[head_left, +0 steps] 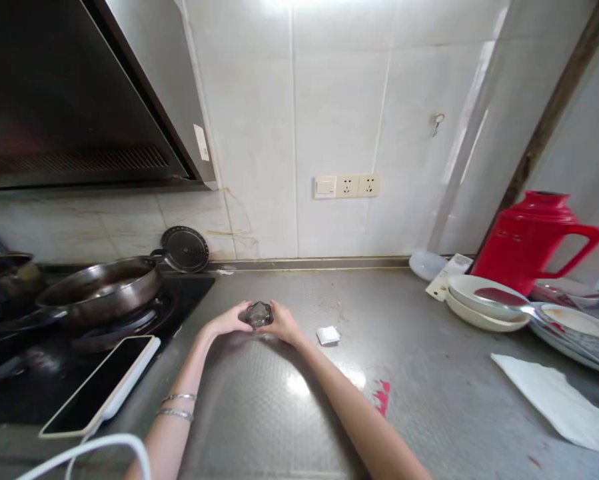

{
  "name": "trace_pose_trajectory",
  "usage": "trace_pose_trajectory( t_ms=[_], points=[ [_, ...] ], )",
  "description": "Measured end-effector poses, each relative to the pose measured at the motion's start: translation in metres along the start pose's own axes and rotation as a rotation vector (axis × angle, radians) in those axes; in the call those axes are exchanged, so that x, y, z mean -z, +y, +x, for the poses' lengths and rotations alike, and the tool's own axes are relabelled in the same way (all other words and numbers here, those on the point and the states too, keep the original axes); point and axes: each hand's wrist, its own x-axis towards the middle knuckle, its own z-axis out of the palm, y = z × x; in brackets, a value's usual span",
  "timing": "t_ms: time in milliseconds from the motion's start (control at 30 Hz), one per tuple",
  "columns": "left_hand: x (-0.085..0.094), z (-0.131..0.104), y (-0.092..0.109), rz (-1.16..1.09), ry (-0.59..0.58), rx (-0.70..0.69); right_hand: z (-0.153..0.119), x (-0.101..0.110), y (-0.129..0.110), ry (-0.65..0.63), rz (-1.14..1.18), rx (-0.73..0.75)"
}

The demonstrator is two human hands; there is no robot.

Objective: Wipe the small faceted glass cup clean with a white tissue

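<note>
A small dark, clear glass dish (259, 315) with a faceted rim stands on the metal counter (249, 407). My left hand (230, 319) grips it from the left side, fingers behind and thumb in front. From the right, my right hand (282, 323) holds the same dish with its fingers curved round the edge. A small white folded packet (328, 335) lies on the counter to the right of my right hand. Two silver bracelets circle my left forearm.
A phone (102, 387) with a white cable lies at the left by the stove, where a steel pan (104, 291) sits. At the right stand a red jug (529, 240), stacked bowls (484, 320), plates and a white paper sheet (554, 400).
</note>
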Motion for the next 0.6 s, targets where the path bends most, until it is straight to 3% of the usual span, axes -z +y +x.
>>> trace_pose_trajectory(
  t_ms=[133, 600],
  points=[
    [0.003, -0.004, -0.006, -0.029, -0.007, -0.001, 0.005, -0.011, 0.000, -0.002, 0.001, -0.011],
    [0.007, -0.006, -0.016, -0.052, -0.019, -0.003, 0.009, -0.022, 0.000, -0.003, 0.006, -0.011]
  ],
)
